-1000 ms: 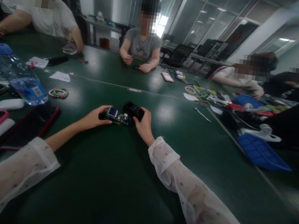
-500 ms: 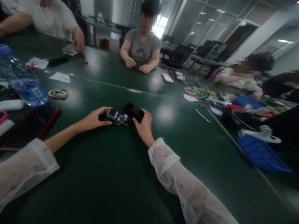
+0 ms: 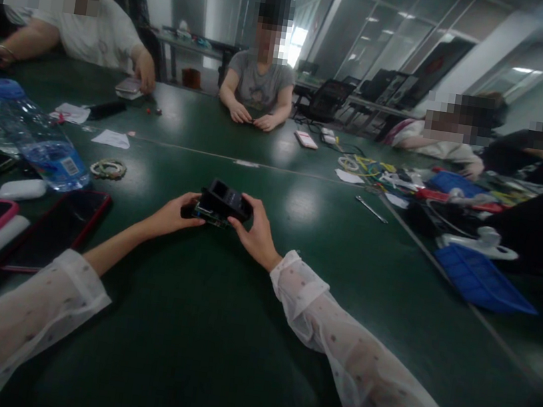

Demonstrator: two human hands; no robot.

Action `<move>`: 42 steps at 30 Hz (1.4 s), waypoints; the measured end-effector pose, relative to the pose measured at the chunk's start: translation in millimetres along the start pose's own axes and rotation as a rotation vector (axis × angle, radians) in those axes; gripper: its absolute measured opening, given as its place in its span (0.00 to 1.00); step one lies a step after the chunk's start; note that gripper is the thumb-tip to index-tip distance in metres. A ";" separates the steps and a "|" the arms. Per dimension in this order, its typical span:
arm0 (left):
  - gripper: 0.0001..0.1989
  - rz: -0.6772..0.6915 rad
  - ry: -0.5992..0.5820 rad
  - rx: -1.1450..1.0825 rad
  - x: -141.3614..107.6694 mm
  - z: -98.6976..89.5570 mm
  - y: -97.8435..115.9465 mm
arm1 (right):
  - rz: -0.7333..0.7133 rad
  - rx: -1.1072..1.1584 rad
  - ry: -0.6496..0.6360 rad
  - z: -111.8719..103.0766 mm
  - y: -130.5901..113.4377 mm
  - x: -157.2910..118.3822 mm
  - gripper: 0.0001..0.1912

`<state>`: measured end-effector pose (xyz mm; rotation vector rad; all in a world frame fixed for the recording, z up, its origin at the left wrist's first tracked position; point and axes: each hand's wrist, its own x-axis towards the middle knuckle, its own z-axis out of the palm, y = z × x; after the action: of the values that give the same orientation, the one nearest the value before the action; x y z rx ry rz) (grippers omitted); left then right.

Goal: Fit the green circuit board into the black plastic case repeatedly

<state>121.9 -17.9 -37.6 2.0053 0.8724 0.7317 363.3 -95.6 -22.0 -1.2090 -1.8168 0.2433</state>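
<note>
My left hand [image 3: 180, 212] grips the left end of a small circuit board [image 3: 210, 216], which shows only as a strip along its near side. Over the board lies a black plastic cover [image 3: 226, 200] with a rectangular window, held by its right end between the thumb and fingers of my right hand [image 3: 255, 228]. The cover sits slightly tilted and hides the board's small screen. Whether the two parts are fully joined I cannot tell. Both hands are just above the green table [image 3: 193, 327].
Left: water bottles [image 3: 50, 155], phones [image 3: 58, 231], a white case [image 3: 22, 189] and a coil of wire [image 3: 108, 169]. Right: a wrench [image 3: 372, 209], a blue tray [image 3: 483, 277] and tangled cables [image 3: 367, 168]. Across the table sits a person in grey [image 3: 258, 84]; others sit at both sides.
My right hand has moved the black cover leftward, from beside the board onto its top, so the screen is now covered. My left hand has stayed nearly still with the board.
</note>
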 end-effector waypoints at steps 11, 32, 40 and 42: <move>0.33 0.010 -0.006 0.004 0.8 0.2 3.0 | -0.049 -0.004 -0.141 3.3 5.6 1.8 0.28; 0.32 -0.088 -0.033 -0.004 -1.8 -4.7 8.2 | -0.126 -0.046 -0.265 3.4 6.2 3.3 0.27; 0.32 -0.087 -0.039 -0.048 -1.0 -3.8 9.0 | -0.107 -0.024 -0.266 1.7 4.4 3.8 0.26; 0.32 -0.108 -0.046 -0.052 -1.4 -4.3 10.9 | -0.099 -0.008 -0.265 1.3 4.5 3.9 0.26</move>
<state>121.3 -21.8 -26.5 1.9059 0.9184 0.6386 364.7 -89.8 -23.2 -1.1302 -2.1012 0.3542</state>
